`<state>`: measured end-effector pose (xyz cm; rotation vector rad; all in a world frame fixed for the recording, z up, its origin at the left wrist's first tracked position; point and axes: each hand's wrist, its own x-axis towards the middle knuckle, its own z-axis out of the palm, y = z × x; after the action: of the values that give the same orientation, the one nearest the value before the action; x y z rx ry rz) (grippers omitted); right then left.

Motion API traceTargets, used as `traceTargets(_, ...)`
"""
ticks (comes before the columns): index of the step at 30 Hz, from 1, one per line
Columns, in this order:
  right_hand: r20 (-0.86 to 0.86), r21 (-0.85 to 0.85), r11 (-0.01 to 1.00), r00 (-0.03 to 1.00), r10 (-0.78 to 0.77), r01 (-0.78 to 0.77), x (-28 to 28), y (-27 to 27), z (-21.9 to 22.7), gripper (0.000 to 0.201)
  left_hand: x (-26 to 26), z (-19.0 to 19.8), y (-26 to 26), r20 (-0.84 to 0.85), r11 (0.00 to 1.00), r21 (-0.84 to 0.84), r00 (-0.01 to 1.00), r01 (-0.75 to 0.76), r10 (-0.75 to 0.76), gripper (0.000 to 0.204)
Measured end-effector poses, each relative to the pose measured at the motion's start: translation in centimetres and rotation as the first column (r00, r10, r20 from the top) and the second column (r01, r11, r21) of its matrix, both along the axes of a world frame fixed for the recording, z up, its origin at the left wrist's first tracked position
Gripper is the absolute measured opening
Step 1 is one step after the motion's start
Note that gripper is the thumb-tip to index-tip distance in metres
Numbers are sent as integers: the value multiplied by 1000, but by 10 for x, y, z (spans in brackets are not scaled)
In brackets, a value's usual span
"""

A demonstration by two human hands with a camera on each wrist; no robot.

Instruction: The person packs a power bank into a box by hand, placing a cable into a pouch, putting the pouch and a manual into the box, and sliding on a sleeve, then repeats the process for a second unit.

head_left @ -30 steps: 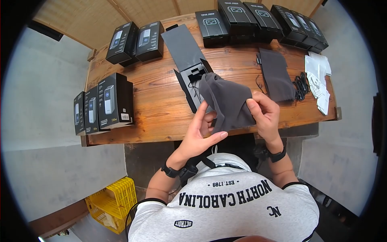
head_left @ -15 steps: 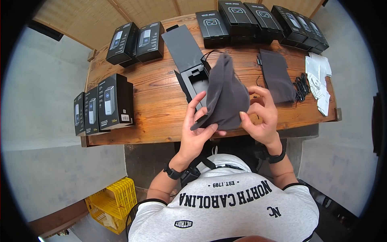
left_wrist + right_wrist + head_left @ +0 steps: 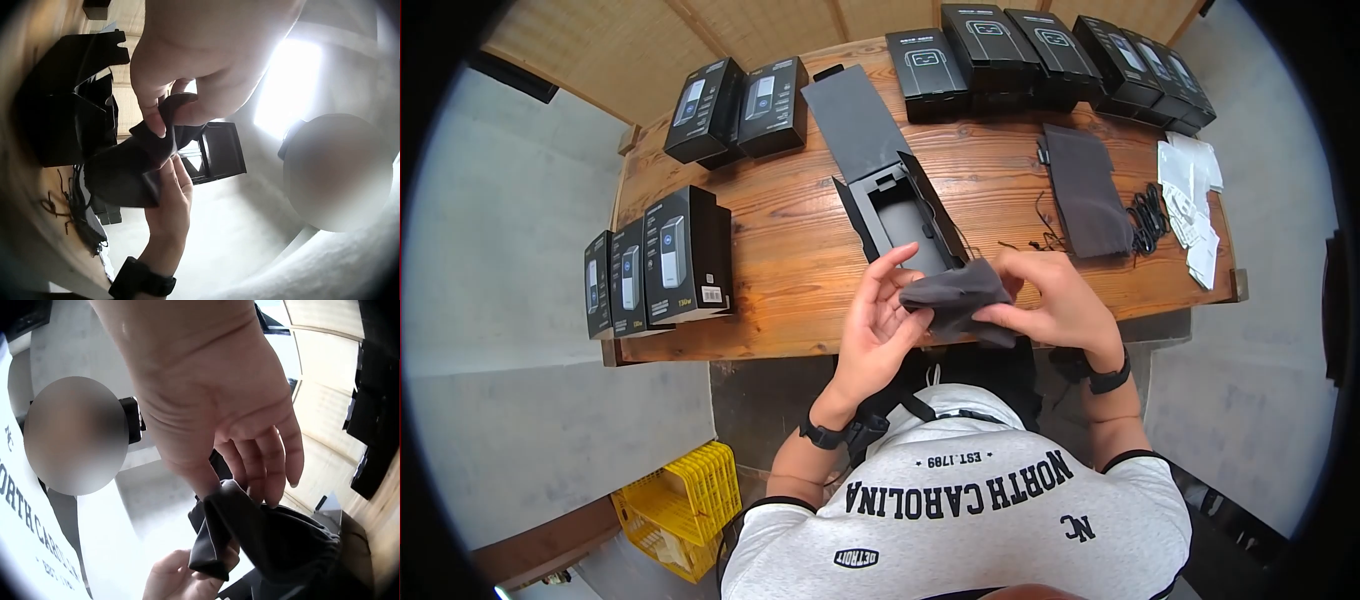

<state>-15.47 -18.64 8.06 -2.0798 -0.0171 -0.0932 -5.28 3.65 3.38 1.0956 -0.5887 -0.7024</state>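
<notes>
Both hands hold a dark grey fabric drawstring pouch (image 3: 955, 300) in front of the body at the table's near edge. My left hand (image 3: 878, 325) pinches its left end between thumb and fingers, with the index finger raised. From the other side, my right hand (image 3: 1060, 298) pinches the folded fabric. In the right wrist view the pouch (image 3: 250, 519) droops in folds, with a gathered edge at its far end. Just beyond the hands lies a black box with its lid (image 3: 855, 115) folded back, showing a grey hollow insert (image 3: 905, 225).
To the right lie another grey pouch (image 3: 1085, 190), a coiled black cable (image 3: 1146, 215) and white packets (image 3: 1190, 205). Closed black boxes (image 3: 930, 75) line the back; more boxes (image 3: 670, 250) stand at left. A yellow crate (image 3: 685, 500) is on the floor.
The pouch has gone from hanging spread and raised to bunched lower near the table edge. Both hands have come down with it, exposing more of the box's insert. Its cord now trails to the right.
</notes>
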Motion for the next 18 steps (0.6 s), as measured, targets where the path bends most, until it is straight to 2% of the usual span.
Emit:
traceTargets(4, 94, -11, 1000, 995, 14, -13, 0, 6, -12, 23, 2, -3, 1, -6, 999, -46, 1000, 2, -3, 68)
traceTargets(6, 193, 72, 990, 972, -132, 120, -1, 10, -16, 19, 2, -12, 0, -39, 999, -39, 999, -38, 36, 63)
traceTargets(8, 232, 137, 979, 956, -182, 153, 1, 22, -21, 17, 0, -16, -4, -69, 997, -34, 995, -76, 73, 58)
traceTargets(10, 207, 367, 889, 907, -366, 275, 1, 32, -35, 18, -3, -16, -11, -198, 985, -86, 972, -148, 129, 44)
traceTargets(11, 208, 366, 889, 907, -367, 276, 1, 34, -42, 18, -6, -19, -14, -198, 985, -87, 972, -147, 128, 44)
traceTargets(13, 73, 538, 782, 907, -416, 315, 1, 37, -51, 20, -13, -25, -18, -308, 981, -120, 945, -150, 107, 30)
traceTargets(14, 72, 538, 783, 908, -413, 314, 2, 38, -48, 20, -15, -27, -18, -309, 981, -120, 945, -153, 109, 30)
traceTargets(16, 124, 324, 891, 920, -373, 318, 2, 39, -34, 21, -17, -28, -18, -281, 985, -69, 951, -157, 132, 20)
traceTargets(18, 70, 306, 905, 940, -333, 297, 4, 36, -28, 21, -17, -26, -17, -259, 982, -44, 951, -184, 166, 15)
